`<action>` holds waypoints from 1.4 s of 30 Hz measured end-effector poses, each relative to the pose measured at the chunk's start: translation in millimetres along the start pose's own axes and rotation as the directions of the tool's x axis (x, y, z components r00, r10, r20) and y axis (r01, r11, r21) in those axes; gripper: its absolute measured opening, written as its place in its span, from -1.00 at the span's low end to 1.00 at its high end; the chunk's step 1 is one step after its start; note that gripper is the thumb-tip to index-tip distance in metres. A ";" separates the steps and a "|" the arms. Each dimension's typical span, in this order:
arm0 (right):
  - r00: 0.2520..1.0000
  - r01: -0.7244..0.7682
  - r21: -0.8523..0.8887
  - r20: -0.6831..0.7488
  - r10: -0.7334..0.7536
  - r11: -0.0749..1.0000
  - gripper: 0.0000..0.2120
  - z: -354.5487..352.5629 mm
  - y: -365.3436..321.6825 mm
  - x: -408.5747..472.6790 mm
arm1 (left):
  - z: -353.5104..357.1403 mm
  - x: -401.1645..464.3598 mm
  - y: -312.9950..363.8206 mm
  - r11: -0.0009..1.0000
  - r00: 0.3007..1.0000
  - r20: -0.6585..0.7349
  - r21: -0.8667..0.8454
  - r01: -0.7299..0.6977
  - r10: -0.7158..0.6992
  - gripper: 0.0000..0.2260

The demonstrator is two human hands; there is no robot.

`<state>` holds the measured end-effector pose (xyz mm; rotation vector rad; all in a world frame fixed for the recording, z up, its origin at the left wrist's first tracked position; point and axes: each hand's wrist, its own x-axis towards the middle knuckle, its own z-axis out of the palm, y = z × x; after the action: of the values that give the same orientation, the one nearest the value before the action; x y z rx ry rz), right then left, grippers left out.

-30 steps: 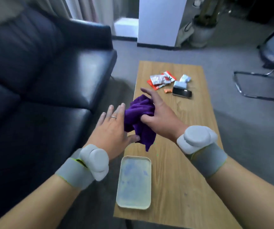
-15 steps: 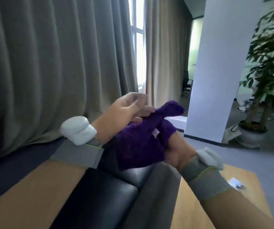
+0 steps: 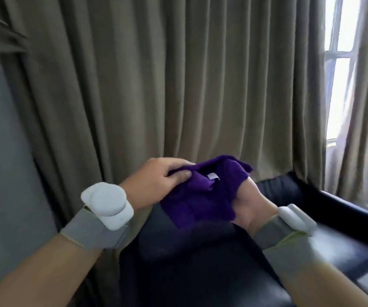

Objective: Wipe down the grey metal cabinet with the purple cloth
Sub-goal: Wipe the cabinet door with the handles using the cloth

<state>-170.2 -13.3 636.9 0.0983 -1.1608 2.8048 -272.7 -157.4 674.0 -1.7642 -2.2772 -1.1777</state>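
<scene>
The purple cloth [image 3: 203, 196] is bunched between both my hands at chest height, a small white label showing on its top. My left hand [image 3: 156, 182] pinches its upper left edge with thumb and fingers. My right hand [image 3: 251, 204] holds it from below and the right, fingers hidden under the fabric. A flat grey surface [image 3: 3, 151] fills the far left of the view, possibly the side of the grey metal cabinet; I cannot tell for sure.
A dark leather sofa [image 3: 278, 251] lies below and to the right of my hands. Long olive-grey curtains [image 3: 178, 85] hang straight ahead. A bright window [image 3: 340, 85] shows at the right edge.
My view has swung left, away from the wooden table, white pillar and plant, toward the curtains and the grey surface. Both hands kept hold of the cloth, which now lies flatter between them.
</scene>
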 end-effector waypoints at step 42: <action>0.958 0.286 -0.717 0.231 -0.171 0.636 -0.62 503.5 464.5 230.6 | -436.9 -518.0 -182.2 0.832 0.459 -0.694 -0.478 0.282 -0.554 -0.58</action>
<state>-445.3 -679.6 690.1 0.3488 -2.0668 1.9170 -418.9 -843.4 654.4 -0.3541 -1.9712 -1.9621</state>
